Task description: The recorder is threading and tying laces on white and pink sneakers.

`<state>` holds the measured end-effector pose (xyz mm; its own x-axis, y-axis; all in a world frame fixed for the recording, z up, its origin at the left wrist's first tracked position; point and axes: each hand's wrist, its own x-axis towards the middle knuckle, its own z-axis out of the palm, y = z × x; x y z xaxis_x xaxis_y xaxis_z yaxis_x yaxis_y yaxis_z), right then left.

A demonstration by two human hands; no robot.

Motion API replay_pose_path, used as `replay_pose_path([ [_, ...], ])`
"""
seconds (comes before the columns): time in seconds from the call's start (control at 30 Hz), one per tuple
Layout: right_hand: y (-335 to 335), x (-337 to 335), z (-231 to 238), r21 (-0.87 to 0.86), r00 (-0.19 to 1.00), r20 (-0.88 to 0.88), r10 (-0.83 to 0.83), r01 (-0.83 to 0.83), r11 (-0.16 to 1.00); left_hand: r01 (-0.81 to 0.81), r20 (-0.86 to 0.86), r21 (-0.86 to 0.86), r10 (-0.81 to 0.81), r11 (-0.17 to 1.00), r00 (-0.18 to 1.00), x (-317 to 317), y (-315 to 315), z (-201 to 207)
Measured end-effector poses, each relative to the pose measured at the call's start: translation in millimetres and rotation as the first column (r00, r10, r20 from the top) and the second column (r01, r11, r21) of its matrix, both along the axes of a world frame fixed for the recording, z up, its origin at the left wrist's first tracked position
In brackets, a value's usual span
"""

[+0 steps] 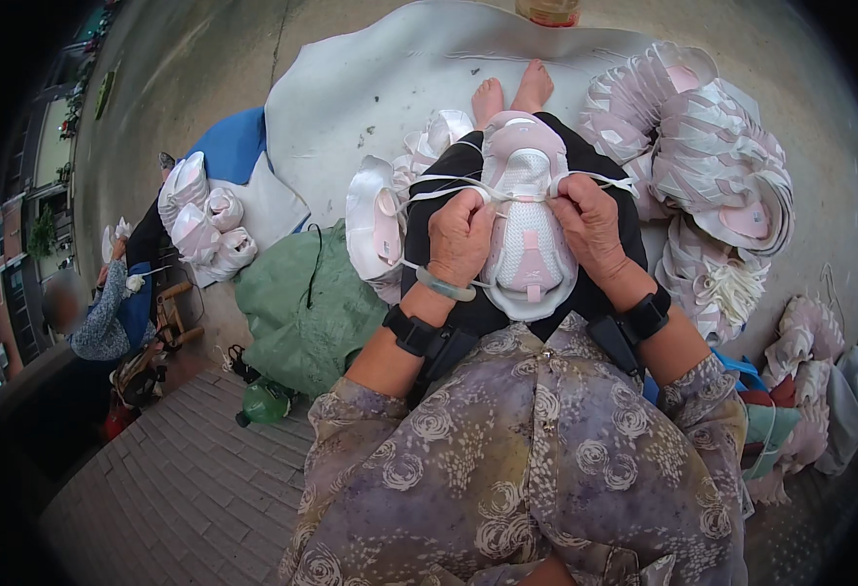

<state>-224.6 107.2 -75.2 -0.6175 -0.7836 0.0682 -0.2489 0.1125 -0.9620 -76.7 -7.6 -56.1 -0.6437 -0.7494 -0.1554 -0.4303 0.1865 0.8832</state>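
Across my lap lies a white and pink shoe upper (532,239), its mesh tongue facing up and its rounded toe pointing away from me. A white shoelace (449,180) crosses its eyelet edges, with loose strands trailing out on both sides. My left hand (460,237) is closed at the left eyelet edge, thumb and fingers pinching the lace. On the opposite edge my right hand (590,225) pinches the lace in the same way. The fingertips partly hide the eyelets. Close to my left hand rests another white and pink upper (375,220).
A white sheet (351,107) spreads ahead under my bare feet. Stacked uppers (712,146) stand at the right, above a bundle of white laces (732,283). Left are a green bag (302,293), a green bottle (265,402) and piled uppers (204,225); farther left sits another person (107,317).
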Motion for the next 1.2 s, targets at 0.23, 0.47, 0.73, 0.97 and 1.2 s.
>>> replay_pose_path([
  [0.23, -7, 6, -4, -0.057, 0.976, -0.216, 0.040, -0.054, 0.997, -0.053, -0.059, -0.193, 0.042, 0.980, 0.997, -8, -2, -6],
  [0.47, 7, 5, -10, 0.008, 0.982, 0.186, -0.026, 0.024, 1.000, -0.058, -0.087, -0.317, 0.031, 0.947, 0.996, -15, 1, -5],
  [0.73, 1, 2, -11, 0.041, 0.999, -0.036, 0.006, -0.004, 0.999, 0.088, -0.023, -0.521, -0.117, 0.849, 0.993, -19, 1, -4],
  [0.97, 5, 3, -9, 0.050, 0.982, 0.180, -0.052, 0.043, 0.998, 0.178, 0.127, -0.402, -0.138, 0.898, 0.982, -23, -7, -3],
  [1.2, 17, -3, 15, 0.043, 0.996, 0.079, -0.050, 0.046, 0.998, 0.163, -0.020, -0.592, -0.217, 0.789, 0.976, -8, 3, 22],
])
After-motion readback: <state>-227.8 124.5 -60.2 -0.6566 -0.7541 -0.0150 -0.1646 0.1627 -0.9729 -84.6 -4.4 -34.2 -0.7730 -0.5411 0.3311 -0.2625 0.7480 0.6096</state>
